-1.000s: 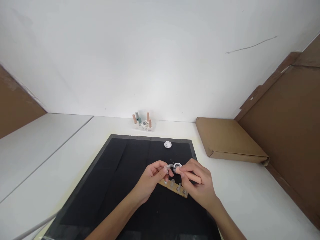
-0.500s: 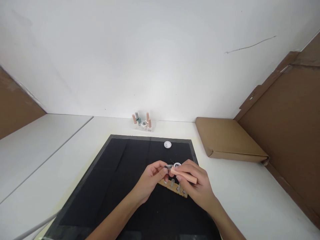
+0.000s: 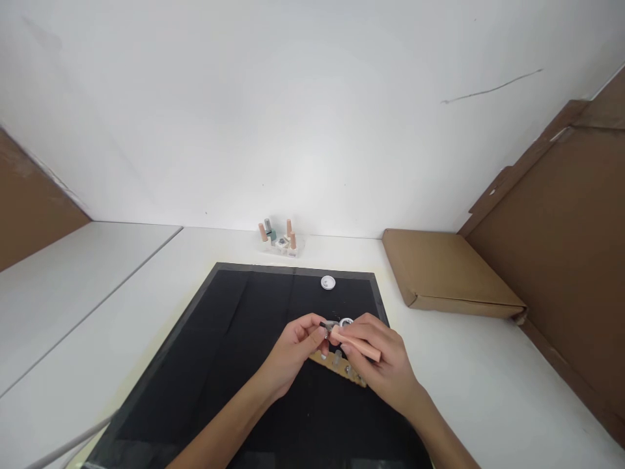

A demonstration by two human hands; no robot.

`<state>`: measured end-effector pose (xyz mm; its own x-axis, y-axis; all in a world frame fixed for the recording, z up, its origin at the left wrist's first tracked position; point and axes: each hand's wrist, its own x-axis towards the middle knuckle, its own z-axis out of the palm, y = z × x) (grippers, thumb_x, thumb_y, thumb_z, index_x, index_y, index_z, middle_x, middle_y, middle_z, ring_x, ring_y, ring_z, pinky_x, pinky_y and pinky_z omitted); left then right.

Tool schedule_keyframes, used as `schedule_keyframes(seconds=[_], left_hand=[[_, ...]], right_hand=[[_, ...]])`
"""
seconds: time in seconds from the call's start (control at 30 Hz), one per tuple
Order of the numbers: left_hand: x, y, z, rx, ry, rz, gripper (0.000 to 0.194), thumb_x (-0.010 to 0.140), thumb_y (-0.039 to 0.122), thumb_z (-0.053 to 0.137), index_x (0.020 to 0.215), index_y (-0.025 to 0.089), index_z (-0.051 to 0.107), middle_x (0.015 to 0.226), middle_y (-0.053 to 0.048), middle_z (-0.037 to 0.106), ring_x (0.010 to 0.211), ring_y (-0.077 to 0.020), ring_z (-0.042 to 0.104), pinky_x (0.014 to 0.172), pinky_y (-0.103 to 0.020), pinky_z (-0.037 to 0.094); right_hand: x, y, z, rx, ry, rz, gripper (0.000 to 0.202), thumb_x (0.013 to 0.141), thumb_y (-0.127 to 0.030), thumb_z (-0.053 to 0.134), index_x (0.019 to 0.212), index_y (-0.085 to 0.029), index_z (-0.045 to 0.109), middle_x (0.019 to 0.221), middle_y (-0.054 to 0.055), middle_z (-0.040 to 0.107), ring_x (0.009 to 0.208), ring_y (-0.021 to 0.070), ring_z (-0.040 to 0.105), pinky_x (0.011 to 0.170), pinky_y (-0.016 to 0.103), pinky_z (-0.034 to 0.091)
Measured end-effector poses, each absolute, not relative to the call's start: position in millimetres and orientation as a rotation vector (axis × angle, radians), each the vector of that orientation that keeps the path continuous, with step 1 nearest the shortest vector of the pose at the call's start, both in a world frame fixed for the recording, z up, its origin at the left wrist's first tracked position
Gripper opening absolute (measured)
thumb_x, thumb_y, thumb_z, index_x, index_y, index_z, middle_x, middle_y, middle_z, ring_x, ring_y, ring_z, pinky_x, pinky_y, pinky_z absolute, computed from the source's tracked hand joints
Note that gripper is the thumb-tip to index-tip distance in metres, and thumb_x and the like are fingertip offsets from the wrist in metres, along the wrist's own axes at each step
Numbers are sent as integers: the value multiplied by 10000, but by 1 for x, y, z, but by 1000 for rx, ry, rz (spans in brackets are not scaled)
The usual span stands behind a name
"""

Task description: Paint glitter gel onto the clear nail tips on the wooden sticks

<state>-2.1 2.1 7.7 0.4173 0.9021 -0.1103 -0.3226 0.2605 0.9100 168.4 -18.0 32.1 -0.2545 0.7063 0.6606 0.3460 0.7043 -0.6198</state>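
Between the thumb and fingers of my right hand (image 3: 383, 358) is a peach-coloured nail polish brush (image 3: 361, 346), its dark tip pointing left toward my other hand. My left hand (image 3: 300, 345) pinches a small, greyish see-through piece that looks like a false nail (image 3: 332, 324), close against the brush tip. Below both hands a yellowish wooden strip (image 3: 329, 366) lies slanted, with several small clear pegs on it, partly hidden by my right hand. Just behind my right fingers shows a small round white dish (image 3: 346, 322), mostly covered.
Farther back on the black mat (image 3: 263, 312) lies a white lid or shallow dish (image 3: 328, 283). By the wall a clear holder (image 3: 299, 249) carries several bottles with peach or grey caps. To the right are a flat cardboard box (image 3: 449, 270) and a cardboard side panel (image 3: 556, 260).
The brush in my right hand has shifted slightly to the left, and that hand with it. My left hand keeps its pinch in nearly the same place.
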Motion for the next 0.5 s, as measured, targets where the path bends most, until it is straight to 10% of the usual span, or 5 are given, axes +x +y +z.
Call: schedule_keyframes(seconds=[0.5], left_hand=[[-3, 2, 10, 967, 753, 936, 282, 755, 420, 707, 757, 143, 659, 676, -2, 605, 608, -105, 487, 640, -244, 370]], right_hand=[[169, -18, 33, -845, -1833, 403, 156, 811, -85, 547, 834, -206, 644, 644, 7, 597, 527, 132, 543, 467, 241, 443]])
